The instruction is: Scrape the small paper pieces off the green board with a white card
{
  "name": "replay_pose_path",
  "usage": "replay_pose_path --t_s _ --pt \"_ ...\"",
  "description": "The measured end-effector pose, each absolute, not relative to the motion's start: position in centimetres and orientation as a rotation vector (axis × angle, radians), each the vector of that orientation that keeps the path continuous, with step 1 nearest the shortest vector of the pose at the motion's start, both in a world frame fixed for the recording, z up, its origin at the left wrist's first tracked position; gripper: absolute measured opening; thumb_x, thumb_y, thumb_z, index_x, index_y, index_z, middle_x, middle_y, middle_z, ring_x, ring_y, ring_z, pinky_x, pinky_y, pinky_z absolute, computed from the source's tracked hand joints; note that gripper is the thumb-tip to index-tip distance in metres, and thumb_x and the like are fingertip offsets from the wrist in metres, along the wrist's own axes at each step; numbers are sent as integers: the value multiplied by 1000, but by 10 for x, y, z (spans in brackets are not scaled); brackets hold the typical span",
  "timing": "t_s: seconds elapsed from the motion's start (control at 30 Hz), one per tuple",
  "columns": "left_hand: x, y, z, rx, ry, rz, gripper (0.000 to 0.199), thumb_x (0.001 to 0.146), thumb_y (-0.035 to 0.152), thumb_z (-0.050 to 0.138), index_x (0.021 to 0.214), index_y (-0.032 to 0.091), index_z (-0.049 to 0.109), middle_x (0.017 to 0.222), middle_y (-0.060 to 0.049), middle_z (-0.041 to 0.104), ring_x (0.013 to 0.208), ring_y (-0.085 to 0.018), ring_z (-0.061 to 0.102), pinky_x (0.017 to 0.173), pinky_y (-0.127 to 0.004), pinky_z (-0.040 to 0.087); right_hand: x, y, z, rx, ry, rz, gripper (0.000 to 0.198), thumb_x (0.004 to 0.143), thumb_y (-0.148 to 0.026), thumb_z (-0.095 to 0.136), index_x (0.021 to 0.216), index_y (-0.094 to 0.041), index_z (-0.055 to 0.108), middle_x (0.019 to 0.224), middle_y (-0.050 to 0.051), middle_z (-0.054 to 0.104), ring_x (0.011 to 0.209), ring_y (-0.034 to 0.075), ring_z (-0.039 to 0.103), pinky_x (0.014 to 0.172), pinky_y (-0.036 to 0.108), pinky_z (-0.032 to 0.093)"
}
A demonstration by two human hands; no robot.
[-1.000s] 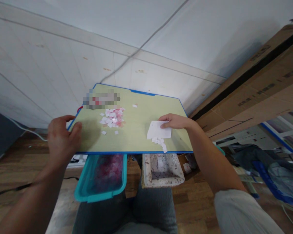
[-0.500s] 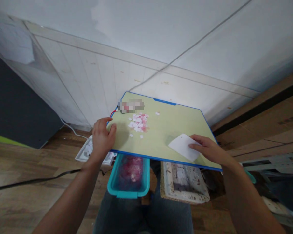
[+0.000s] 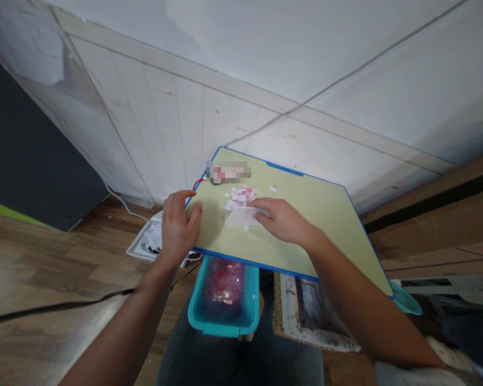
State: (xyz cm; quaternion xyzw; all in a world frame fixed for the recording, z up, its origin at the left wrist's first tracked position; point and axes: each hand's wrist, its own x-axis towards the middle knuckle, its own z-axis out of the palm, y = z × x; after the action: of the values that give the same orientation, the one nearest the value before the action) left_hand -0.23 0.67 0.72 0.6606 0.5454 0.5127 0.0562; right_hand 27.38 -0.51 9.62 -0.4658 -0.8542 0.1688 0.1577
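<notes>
My right hand (image 3: 284,220) pinches a white card (image 3: 242,217) by its right side, tilted over the yellow-green tabletop (image 3: 317,209) with its blue edging. Right behind the card lies a pile of small white and pink paper pieces (image 3: 241,194), partly hidden by it. A few loose bits lie apart from the pile. At the table's left edge is my left hand (image 3: 180,224), thumb and fingers apart, holding nothing. A blurred-out object with a red cord (image 3: 198,183) lies at the back left corner.
A teal bin (image 3: 194,311) with a pink, shiny content sits below the table's front edge, above my lap. To its right is a woven, cloth-lined basket (image 3: 278,311). A white tray (image 3: 136,247) with papers is at left; cardboard boxes (image 3: 434,214) stand at right.
My right hand has brought the white card leftward across the tabletop to the paper pile. The left hand stays at the table's left edge. The view has shifted slightly.
</notes>
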Motion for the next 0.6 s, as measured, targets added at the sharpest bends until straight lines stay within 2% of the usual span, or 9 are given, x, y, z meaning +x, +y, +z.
replay_pose_path --t_s 0.27,0.6 --pt "-1 6 7 1996 1657 1546 24 96 30 55 119 22 59 117 -10 65 116 -28 59 100 -44 46 324 -36 109 -1422 -2487 523 29 97 -25 55 118 -26 75 115 7 77 105 27 69 96 43 52" --pt "-1 5 6 2014 1667 1551 25 97 30 54 119 21 59 117 -10 64 116 -28 59 99 -43 46 282 -23 94 -1307 -2429 406 33 101 -24 50 126 -23 73 122 9 74 113 26 67 101 42 51"
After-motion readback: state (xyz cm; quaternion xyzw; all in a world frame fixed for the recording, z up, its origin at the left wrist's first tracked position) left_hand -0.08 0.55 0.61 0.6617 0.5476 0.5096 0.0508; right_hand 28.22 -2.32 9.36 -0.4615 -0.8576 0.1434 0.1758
